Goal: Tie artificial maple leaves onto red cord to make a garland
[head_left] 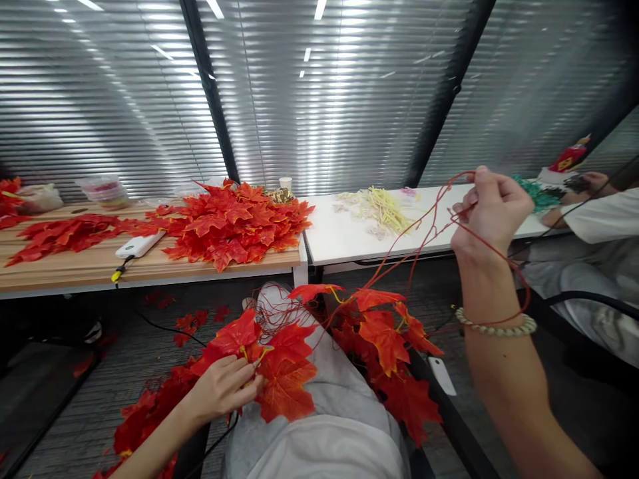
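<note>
My left hand [234, 386] rests low over my lap, its fingers closed at the yellow stems of red artificial maple leaves [287, 389]. Raised to the right, my right hand [492, 206] pinches a thin red cord [439, 193]. Loops of that cord hang past my wrist, and strands run down toward my lap. A tangle of red cord [279, 309] lies on my leg. More maple leaves [384, 332] are strung on the right side of my lap, and others [164, 406] trail down at the left.
A large heap of red leaves [239, 223] covers part of the wooden table [249, 268], beside a white device [140, 245]. Yellow stems [382, 209] lie on the white table [339, 249]. A co-worker's white sleeve [604, 213] shows at right. Loose leaves [187, 326] lie on the floor.
</note>
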A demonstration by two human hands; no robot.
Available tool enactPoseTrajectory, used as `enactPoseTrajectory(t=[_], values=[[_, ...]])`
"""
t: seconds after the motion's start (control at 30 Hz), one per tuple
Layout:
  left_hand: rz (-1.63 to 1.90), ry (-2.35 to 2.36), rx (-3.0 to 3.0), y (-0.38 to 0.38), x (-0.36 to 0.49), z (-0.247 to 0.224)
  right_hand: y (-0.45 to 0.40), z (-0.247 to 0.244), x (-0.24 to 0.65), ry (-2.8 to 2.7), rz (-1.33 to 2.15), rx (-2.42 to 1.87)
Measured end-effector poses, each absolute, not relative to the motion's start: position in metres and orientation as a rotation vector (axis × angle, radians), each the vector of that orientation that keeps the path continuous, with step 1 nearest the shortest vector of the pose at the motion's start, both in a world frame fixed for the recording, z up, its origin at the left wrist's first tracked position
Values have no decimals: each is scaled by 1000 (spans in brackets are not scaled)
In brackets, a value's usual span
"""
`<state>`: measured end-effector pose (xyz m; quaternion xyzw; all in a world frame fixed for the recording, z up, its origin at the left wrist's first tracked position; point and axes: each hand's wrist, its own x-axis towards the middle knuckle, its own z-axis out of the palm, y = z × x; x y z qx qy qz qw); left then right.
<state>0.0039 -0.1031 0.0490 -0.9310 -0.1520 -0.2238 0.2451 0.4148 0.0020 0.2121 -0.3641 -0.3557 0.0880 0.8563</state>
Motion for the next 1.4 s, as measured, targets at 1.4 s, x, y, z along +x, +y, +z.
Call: enactPoseTrajectory(t=[1.4], values=[[-1410, -1348, -2507, -103, -1, 55, -3, 208, 407, -760, 264, -689]])
